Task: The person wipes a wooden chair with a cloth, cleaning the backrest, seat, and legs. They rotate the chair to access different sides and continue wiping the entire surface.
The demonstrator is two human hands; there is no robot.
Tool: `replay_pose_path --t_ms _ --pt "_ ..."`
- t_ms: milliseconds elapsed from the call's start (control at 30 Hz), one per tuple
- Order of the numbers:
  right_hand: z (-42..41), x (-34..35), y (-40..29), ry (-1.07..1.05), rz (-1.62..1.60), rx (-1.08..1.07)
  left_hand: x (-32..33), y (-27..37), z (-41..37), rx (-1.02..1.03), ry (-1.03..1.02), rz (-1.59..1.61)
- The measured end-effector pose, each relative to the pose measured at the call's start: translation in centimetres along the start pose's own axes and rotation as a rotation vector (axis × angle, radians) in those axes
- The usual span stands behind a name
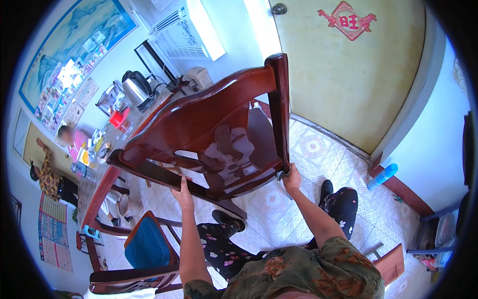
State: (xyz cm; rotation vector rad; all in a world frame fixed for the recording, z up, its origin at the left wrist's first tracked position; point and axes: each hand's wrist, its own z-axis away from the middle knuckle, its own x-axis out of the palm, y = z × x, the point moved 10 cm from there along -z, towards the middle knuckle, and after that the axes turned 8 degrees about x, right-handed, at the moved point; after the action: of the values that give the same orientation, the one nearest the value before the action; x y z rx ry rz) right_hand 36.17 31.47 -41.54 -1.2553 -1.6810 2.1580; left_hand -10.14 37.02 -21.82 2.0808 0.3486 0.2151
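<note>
A glossy red-brown wooden chair stands before me, its carved backrest turned towards me and its dark seat beyond it. My left hand grips the left post of the backrest near its lower part. On the right post, my right hand is closed low down, with a bit of grey material, perhaps a cloth, between its fingers and the wood. Part of the chair's legs is hidden behind the backrest. My feet in black shoes are on the tiled floor just behind the chair.
A long table at the left bears an electric kettle and a red container. A chair with a blue cushion stands at lower left. Two people are beyond the table. At right are a door and a blue cylinder.
</note>
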Motion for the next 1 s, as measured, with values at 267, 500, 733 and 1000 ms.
replay_pose_path --t_ms 267,500,733,1000 --pt "6.3 5.1 -2.6 -0.115 -0.044 -0.161 -4.8 -1.2 -3.8 -0.152 0.098 -0.031" --pt "10.0 9.7 -6.5 -0.35 0.085 -0.219 -9.8 -6.5 -11.0 -0.066 0.174 -0.078" --pt "14.6 14.6 -9.1 -0.583 0.155 -0.289 -12.6 -10.3 -17.0 -0.069 0.187 -0.772" --pt "19.8 21.3 -11.4 -0.946 0.073 -0.486 -19.2 -15.8 -9.1 -0.254 0.202 0.212"
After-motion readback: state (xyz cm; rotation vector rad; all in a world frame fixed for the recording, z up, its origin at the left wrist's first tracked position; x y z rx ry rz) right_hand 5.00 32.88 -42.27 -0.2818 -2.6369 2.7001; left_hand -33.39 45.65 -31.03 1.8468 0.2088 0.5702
